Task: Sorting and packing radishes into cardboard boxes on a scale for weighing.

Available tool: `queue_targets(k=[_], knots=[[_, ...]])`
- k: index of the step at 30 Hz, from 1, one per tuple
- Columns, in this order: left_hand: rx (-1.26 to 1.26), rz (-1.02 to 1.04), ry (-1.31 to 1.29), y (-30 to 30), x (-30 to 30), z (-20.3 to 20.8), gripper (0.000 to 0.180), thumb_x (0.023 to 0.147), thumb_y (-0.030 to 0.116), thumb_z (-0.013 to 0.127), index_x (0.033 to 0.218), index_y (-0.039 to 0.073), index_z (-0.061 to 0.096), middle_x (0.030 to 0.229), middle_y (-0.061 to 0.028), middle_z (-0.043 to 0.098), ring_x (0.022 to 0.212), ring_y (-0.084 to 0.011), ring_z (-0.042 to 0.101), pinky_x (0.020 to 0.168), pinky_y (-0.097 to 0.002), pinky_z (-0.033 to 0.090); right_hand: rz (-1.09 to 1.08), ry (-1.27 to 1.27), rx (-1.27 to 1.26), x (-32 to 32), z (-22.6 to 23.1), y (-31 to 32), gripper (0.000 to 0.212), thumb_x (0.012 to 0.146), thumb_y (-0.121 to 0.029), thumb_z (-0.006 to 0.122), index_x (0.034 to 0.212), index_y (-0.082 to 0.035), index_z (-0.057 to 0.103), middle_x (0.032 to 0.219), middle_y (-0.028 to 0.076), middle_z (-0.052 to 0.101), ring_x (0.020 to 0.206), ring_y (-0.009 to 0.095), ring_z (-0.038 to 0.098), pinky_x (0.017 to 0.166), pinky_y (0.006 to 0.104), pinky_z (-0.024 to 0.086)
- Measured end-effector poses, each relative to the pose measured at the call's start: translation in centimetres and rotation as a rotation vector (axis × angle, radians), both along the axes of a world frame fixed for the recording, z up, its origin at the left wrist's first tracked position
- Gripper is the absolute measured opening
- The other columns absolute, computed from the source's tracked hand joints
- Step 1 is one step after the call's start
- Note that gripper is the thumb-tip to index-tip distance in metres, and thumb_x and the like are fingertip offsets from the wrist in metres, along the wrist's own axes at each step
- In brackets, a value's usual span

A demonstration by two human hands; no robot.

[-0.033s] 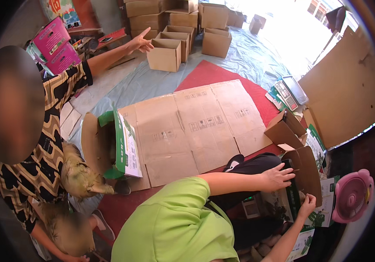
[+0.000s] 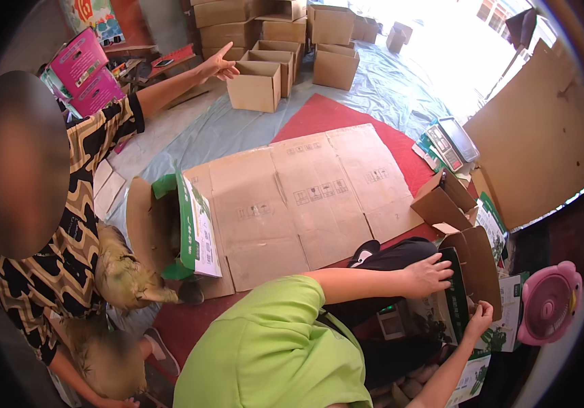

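Note:
At the right, a green-and-white carton with brown inner flaps stands tilted against my legs. My left hand lies on its upper edge with the fingers stretched out. Lower down at the same carton's open side, my right hand is closed in a pinch. Whatever lies between those fingertips is too small to make out. A raised brown flap stands behind both hands. The inside of the carton is mostly hidden from view.
Flattened cardboard covers the floor ahead. Another person stands at the left, pointing, beside an open green-and-white box. Brown boxes are stacked at the back. A scale and pink fan are at the right.
My left hand has drawn back very slightly to the left along the carton's edge. My right hand has barely moved, and the other person still points.

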State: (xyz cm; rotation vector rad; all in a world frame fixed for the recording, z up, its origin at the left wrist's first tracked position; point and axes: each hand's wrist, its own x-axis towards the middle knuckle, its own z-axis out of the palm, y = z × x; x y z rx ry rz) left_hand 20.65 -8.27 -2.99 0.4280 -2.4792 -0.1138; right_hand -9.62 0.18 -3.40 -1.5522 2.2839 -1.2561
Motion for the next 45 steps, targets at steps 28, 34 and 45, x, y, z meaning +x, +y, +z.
queue_targets(k=[28, 34, 45], knots=[[1.053, 0.321, -0.129, 3.5, 24.0, -6.1, 0.035, 0.085, 0.025, 0.060, 0.115, 0.005, 0.061, 0.108, -0.0142, 0.064, 0.098, -0.0283, 0.062, 0.086, -0.0359, 0.048, -0.214, 0.332, 0.133, 2.9, -0.2, 5.5, 0.033, 0.092, -0.035, 0.050, 0.089, -0.005, 0.065, 0.080, 0.013, 0.066, 0.076, 0.033, 0.061, 0.070, 0.0401, 0.044], [0.897, 0.454, -0.376, 4.1, 25.1, -5.8, 0.045, 0.081, 0.025, 0.065, 0.122, 0.008, 0.054, 0.120, -0.0169, 0.057, 0.111, -0.0325, 0.054, 0.092, -0.0389, 0.044, -0.276, 0.302, 0.109, 3.5, 0.2, 6.6, 0.030, 0.091, -0.033, 0.052, 0.086, -0.006, 0.065, 0.080, 0.013, 0.066, 0.076, 0.032, 0.061, 0.071, 0.0407, 0.043], [0.513, 0.394, 0.453, -1.0, 17.2, 3.7, 0.042, 0.079, 0.008, 0.065, 0.119, 0.006, 0.055, 0.123, -0.0149, 0.053, 0.114, -0.0314, 0.051, 0.096, -0.0382, 0.040, -0.198, 0.195, -0.170, 4.5, 1.4, 7.8, 0.015, 0.087, -0.013, 0.058, 0.097, -0.002, 0.063, 0.096, 0.013, 0.064, 0.092, 0.028, 0.058, 0.085, 0.0351, 0.043]])
